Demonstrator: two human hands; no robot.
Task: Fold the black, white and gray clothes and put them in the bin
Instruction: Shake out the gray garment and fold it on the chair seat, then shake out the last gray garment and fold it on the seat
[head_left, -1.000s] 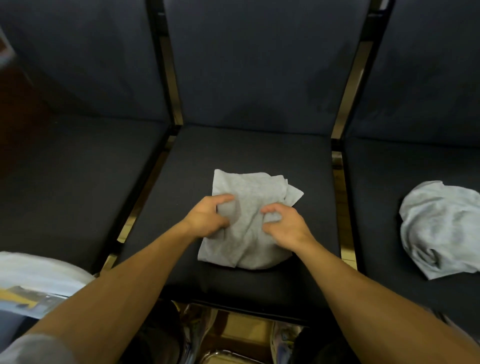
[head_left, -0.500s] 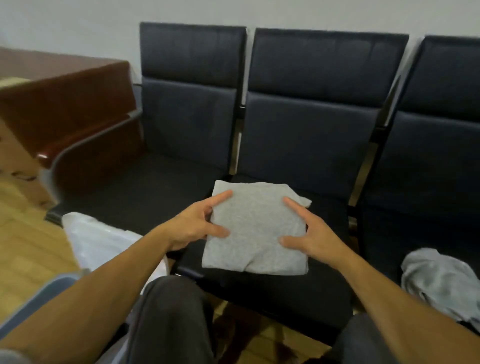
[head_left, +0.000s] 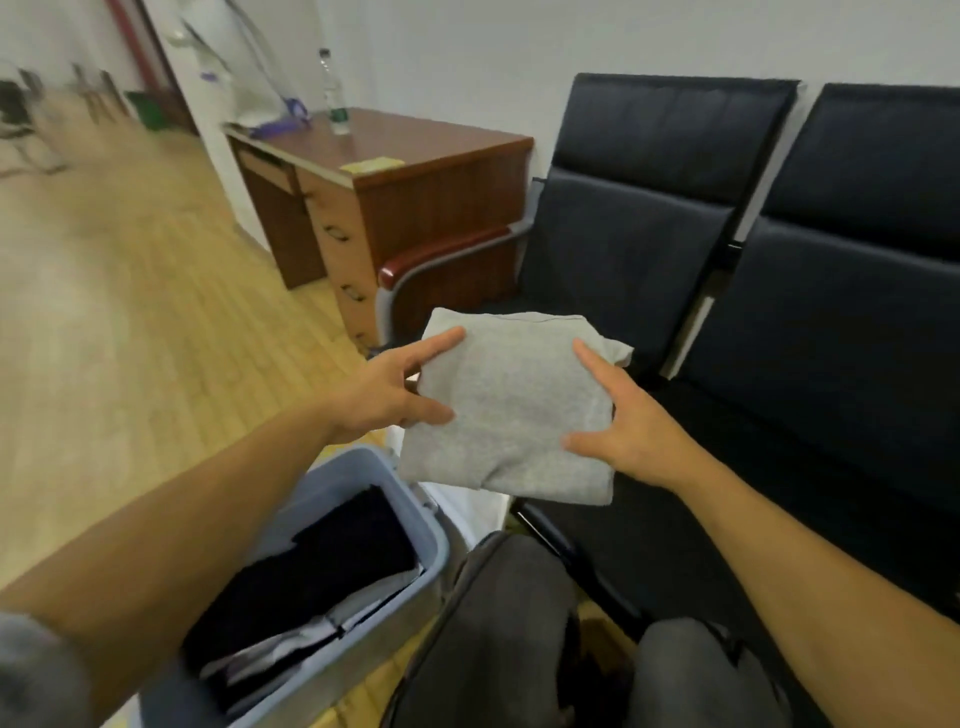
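1. My left hand (head_left: 387, 387) grips the left edge of the folded gray garment (head_left: 511, 410), index finger stretched along the top and thumb pressed onto the cloth.
2. My right hand (head_left: 631, 423) grips the right edge the same way, thumb on top; my other fingers are hidden beneath the fabric.
3. I hold the garment in the air in front of the black chairs (head_left: 639, 208), just above and beyond the far corner of the blue bin (head_left: 415, 525).
4. The bin sits by my left knee and holds folded black clothes (head_left: 317, 566) and white clothes (head_left: 306, 631).
5. A wooden desk (head_left: 415, 176) stands beyond the chairs with a clear bottle (head_left: 335, 93) on it.
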